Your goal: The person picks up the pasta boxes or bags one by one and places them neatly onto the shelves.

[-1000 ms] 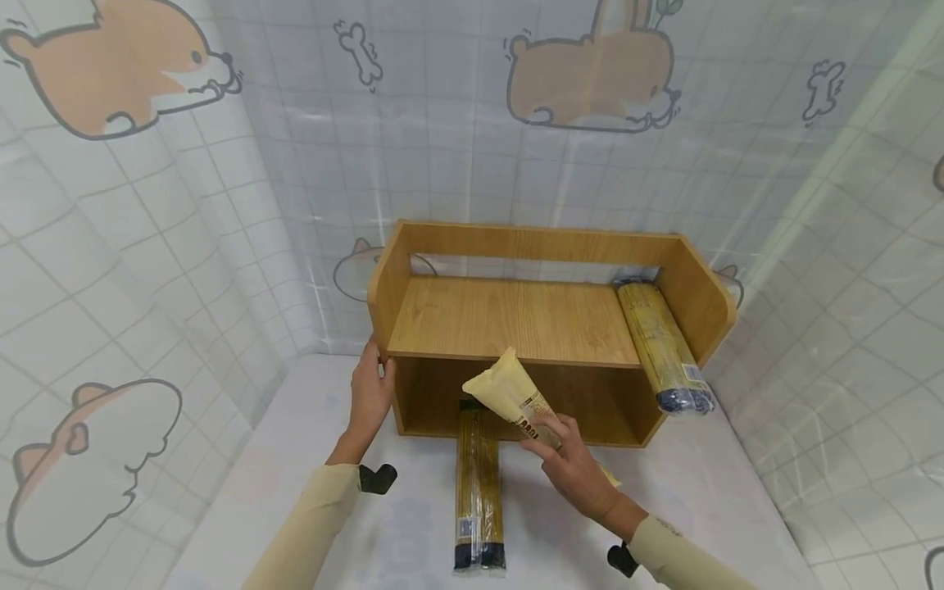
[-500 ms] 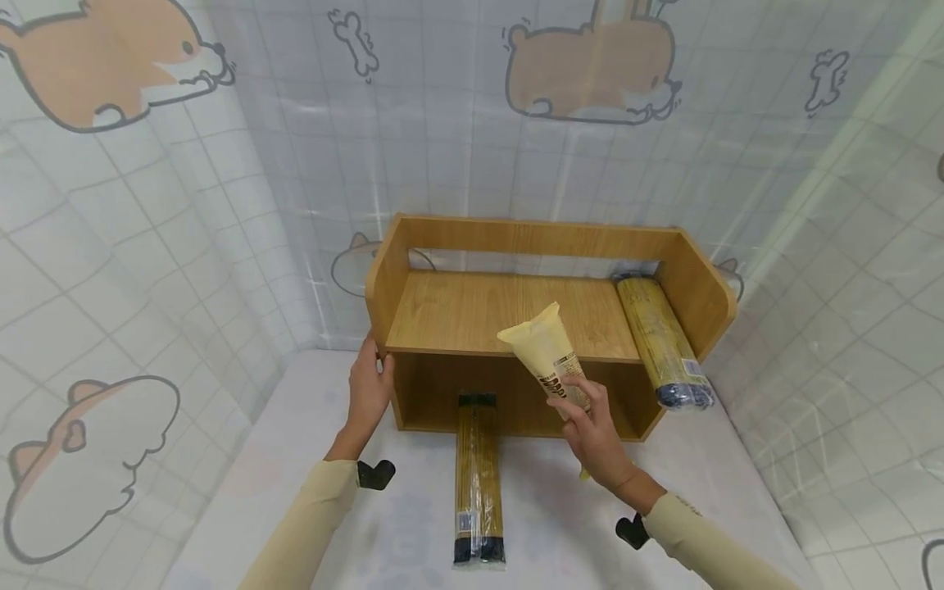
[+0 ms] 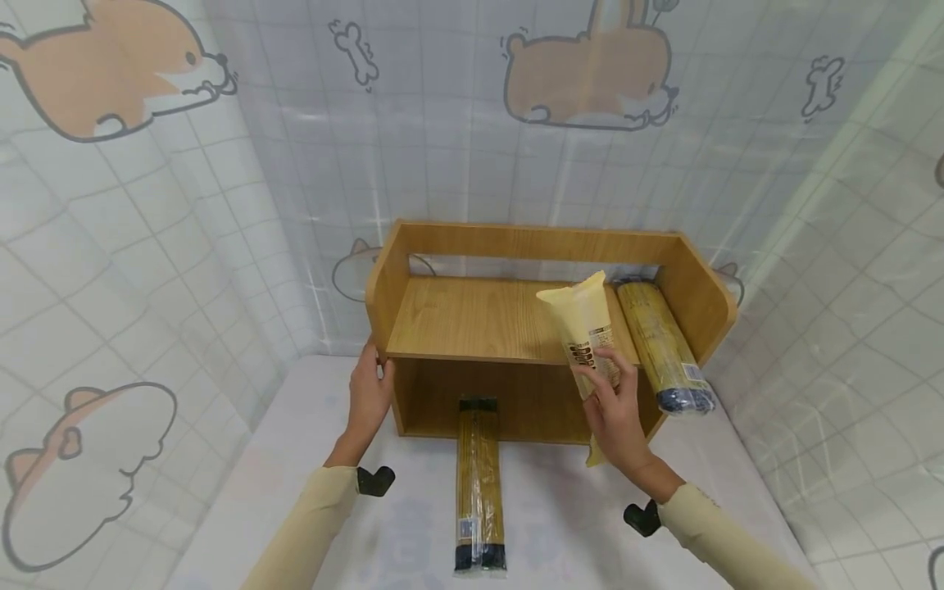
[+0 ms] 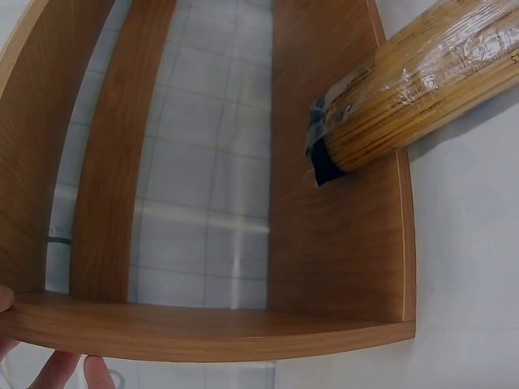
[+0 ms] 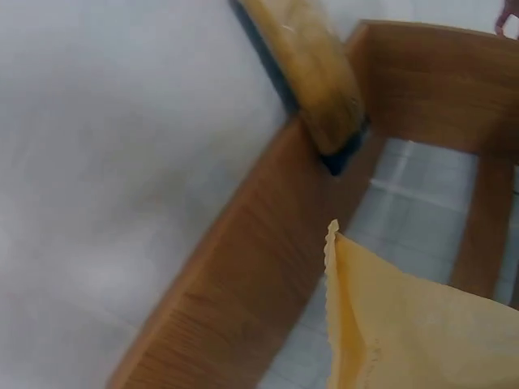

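Note:
In the head view my right hand point(image 3: 615, 410) grips a long cream-yellow packet point(image 3: 578, 315) with dark print. The packet is tilted, its top end in front of the right part of the upper shelf board. Its creased end point(image 5: 422, 324) shows in the right wrist view. My left hand point(image 3: 370, 389) holds the left side panel of a wooden two-tier shelf point(image 3: 472, 315). In the left wrist view, fingertips point(image 4: 97, 374) lie along that panel's outer face. A clear-wrapped pack of long yellow-brown sticks point(image 3: 478, 475), like dried noodles, lies with its far end in the lower compartment.
A second similar pack point(image 3: 660, 344) lies on the upper board against the right side panel, its dark blue end overhanging the front edge. The shelf stands on a white surface point(image 3: 413, 533). Tile-patterned sheets with cartoon animals point(image 3: 590, 82) enclose the back and sides.
My right hand has carried the cream-yellow packet right and up, turning it more upright, from above the lower pack to the right part of the shelf. My left hand stays on the side panel.

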A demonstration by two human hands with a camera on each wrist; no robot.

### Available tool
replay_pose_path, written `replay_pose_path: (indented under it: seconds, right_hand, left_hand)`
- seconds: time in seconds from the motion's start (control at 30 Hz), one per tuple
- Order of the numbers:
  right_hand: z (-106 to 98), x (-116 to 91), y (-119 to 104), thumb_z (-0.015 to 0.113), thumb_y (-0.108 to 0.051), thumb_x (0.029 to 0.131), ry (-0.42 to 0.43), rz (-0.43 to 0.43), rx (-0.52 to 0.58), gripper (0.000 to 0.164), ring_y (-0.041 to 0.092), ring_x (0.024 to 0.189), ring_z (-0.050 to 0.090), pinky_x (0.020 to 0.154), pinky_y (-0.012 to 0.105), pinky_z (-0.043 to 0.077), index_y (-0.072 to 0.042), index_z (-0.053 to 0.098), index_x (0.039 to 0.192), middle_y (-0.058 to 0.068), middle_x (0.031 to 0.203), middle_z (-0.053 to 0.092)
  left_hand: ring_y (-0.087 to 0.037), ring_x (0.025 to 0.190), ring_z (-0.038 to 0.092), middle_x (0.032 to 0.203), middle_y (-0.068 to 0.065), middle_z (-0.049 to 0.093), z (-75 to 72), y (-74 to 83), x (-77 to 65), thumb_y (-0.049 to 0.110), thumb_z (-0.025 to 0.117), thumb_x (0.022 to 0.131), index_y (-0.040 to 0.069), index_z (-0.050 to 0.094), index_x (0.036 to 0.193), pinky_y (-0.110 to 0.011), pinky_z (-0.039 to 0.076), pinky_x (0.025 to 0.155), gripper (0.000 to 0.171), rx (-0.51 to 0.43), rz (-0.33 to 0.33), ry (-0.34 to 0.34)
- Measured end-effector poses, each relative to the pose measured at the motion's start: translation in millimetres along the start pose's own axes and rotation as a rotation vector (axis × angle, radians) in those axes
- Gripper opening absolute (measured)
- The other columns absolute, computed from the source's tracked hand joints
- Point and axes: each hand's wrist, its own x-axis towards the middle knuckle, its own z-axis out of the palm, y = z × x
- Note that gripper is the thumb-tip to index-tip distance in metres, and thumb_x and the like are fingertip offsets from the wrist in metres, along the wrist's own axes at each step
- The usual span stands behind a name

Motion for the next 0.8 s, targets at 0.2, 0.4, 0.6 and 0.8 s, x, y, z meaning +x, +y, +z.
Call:
replay_pose_path:
  seconds: [0.2, 0.4, 0.6, 0.8]
  right_hand:
    - [-8.5, 19.4, 4.1, 0.056, 0.03, 0.073, 0.058, 0.06, -0.008, 0.071, 0.037, 0.127, 0.041, 0.063, 0.018, 0.03, -0.005, 0.066, 0.134, 0.027, 0.146, 0.039]
    - [-13.7, 32.5, 9.2, 0.052, 0.029, 0.076, 0.12, 0.077, -0.022, 0.071, 0.036, 0.118, 0.043, 0.063, 0.016, 0.026, -0.004, 0.065, 0.137, 0.029, 0.145, 0.039]
    - [-16.0, 41.6, 12.9, 0.05, 0.027, 0.077, 0.169, 0.087, -0.023, 0.065, 0.037, 0.133, 0.041, 0.065, 0.015, 0.025, -0.003, 0.067, 0.133, 0.03, 0.145, 0.041]
    - [-16.5, 49.5, 14.3, 0.051, 0.024, 0.079, 0.17, 0.134, -0.025, 0.062, 0.038, 0.14, 0.037, 0.069, 0.018, 0.028, -0.004, 0.067, 0.133, 0.029, 0.147, 0.041]
  left_hand:
    - [-0.042, 0.118, 0.065, 0.145, -0.025, 0.056, 0.2, -0.5, -0.5, 0.007, 0.046, 0.104, 0.002, 0.035, 0.157, -0.055, 0.061, 0.084, 0.054, 0.002, -0.007, -0.003]
    - [-0.043, 0.122, 0.063, 0.146, -0.025, 0.055, 0.3, -0.7, 0.0, 0.007, 0.046, 0.105, -0.001, 0.035, 0.156, -0.056, 0.058, 0.091, 0.053, 0.005, -0.007, -0.011]
    - [-0.043, 0.126, 0.061, 0.149, -0.025, 0.054, 0.6, 0.4, 1.6, 0.008, 0.046, 0.105, 0.0, 0.034, 0.157, -0.057, 0.056, 0.098, 0.054, -0.004, -0.002, -0.014]
    - [-0.042, 0.125, 0.062, 0.15, -0.024, 0.053, 0.6, 0.8, 1.2, 0.008, 0.045, 0.105, 0.002, 0.033, 0.158, -0.056, 0.059, 0.092, 0.055, -0.004, -0.019, -0.018]
